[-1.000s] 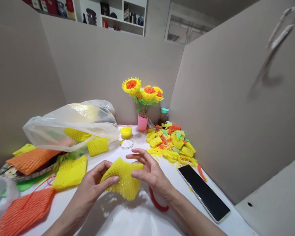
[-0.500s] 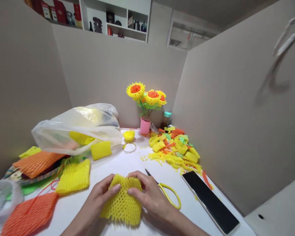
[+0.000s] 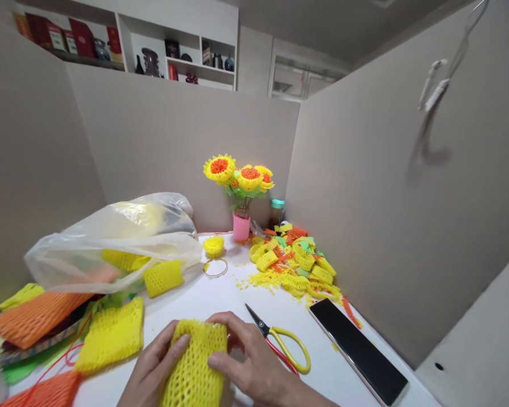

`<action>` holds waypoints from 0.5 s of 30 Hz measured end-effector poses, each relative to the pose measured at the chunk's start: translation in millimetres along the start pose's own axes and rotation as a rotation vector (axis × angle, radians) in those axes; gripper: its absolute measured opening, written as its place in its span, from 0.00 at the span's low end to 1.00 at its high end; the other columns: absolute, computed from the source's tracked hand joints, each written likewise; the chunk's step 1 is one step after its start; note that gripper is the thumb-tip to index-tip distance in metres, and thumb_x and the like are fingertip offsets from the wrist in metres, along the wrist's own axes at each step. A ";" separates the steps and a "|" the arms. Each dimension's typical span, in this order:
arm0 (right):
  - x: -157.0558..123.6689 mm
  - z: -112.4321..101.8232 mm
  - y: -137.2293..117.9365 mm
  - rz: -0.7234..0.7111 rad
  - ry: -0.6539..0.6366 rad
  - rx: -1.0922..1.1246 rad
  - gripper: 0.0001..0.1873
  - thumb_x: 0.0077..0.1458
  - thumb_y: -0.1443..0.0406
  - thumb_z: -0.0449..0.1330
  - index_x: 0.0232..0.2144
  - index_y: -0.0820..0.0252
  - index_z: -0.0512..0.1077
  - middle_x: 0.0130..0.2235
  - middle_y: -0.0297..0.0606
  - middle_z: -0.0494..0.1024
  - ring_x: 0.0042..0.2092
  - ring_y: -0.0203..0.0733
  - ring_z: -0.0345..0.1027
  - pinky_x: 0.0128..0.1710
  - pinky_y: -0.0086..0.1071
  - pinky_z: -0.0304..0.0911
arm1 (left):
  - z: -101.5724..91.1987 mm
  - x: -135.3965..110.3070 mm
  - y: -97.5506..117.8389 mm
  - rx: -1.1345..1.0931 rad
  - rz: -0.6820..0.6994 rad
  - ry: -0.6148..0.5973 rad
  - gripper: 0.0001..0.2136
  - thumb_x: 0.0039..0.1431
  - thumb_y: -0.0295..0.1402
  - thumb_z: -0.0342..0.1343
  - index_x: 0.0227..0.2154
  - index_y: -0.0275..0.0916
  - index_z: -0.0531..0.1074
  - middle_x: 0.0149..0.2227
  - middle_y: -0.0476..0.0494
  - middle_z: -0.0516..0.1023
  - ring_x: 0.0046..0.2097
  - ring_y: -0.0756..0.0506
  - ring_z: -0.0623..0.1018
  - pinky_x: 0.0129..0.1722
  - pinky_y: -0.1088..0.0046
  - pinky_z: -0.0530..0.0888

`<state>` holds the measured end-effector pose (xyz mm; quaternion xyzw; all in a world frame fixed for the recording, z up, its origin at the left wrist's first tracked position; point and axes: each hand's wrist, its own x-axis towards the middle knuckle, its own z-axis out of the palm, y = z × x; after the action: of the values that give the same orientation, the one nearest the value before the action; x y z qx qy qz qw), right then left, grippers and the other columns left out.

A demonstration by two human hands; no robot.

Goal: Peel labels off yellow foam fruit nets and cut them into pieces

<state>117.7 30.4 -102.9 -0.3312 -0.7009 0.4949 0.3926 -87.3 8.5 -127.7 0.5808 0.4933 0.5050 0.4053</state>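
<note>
A yellow foam fruit net (image 3: pixel 195 362) is held upright between both hands, low in the middle of the view. Along its left edge, my left hand (image 3: pixel 159 362) grips it with the thumb in front. My right hand (image 3: pixel 248 359) holds the right side, thumb pressed on the front and fingers curled behind the top. Just right of that hand lie scissors (image 3: pixel 275 333) with one yellow and one red handle, their tips pointing away. A flat yellow foam net (image 3: pixel 112 333) lies left of my left hand.
A plastic bag (image 3: pixel 110 243) stands back left beside orange netting (image 3: pixel 38 316). Foam scraps (image 3: pixel 297 257) are heaped at the right, before a phone (image 3: pixel 358 350). Foam flowers in a pink pot (image 3: pixel 241 226), a yellow foam cup (image 3: pixel 213 246) and a ring (image 3: pixel 215 268) stand behind.
The net has turned and now looks narrower and more upright in my hands. The camera view has shifted, so the scissors' red handle shows beside my right hand.
</note>
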 end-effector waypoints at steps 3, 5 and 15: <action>-0.5 -1.8 -3.0 -0.004 0.022 0.040 0.20 0.50 0.63 0.64 0.48 0.57 0.72 0.47 0.40 0.76 0.45 0.44 0.69 0.45 0.35 0.65 | 10.5 5.1 8.2 -0.194 -0.216 0.058 0.19 0.51 0.52 0.65 0.39 0.45 0.79 0.39 0.43 0.87 0.38 0.36 0.85 0.35 0.62 0.82; -0.3 -3.9 -4.2 0.008 0.024 0.085 0.17 0.51 0.62 0.64 0.45 0.57 0.73 0.47 0.41 0.76 0.46 0.45 0.69 0.46 0.37 0.64 | 13.5 5.4 14.9 -0.294 -0.304 0.071 0.22 0.47 0.51 0.69 0.41 0.43 0.79 0.38 0.43 0.87 0.36 0.37 0.85 0.32 0.66 0.80; 0.3 -19.8 -6.0 0.040 -0.030 0.484 0.12 0.53 0.60 0.66 0.40 0.58 0.79 0.50 0.40 0.78 0.52 0.46 0.69 0.52 0.35 0.61 | 7.0 0.0 42.3 -0.499 -0.427 -0.054 0.24 0.51 0.45 0.68 0.52 0.51 0.75 0.40 0.48 0.86 0.42 0.41 0.83 0.40 0.71 0.78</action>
<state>134.5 37.6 -93.1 -0.2338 -0.5609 0.6610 0.4402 -73.5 0.9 -87.9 0.3600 0.4541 0.4984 0.6448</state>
